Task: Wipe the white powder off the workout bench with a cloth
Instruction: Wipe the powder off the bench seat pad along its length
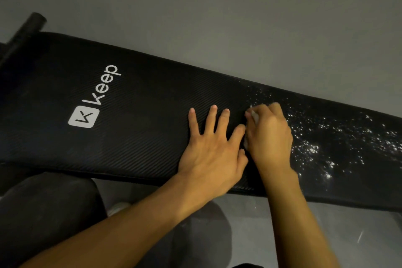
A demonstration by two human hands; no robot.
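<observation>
Here, R hand (268, 135) grips cloth (255, 116) on bench (134, 119), powder (339, 137) beside

Left hand (208, 150) flat on bench (130, 137) blocks leftward path; powder (326, 143) stretch rightward unobstructed.

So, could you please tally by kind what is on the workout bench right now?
Hands: 2, the left hand lying flat and the right hand curled
Cloths: 1, the cloth, gripped and mostly hidden under the right hand
Powder patches: 1, the white powder, scattered right of the hands
Printed logos: 1, the Keep logo
Total: 5
</observation>
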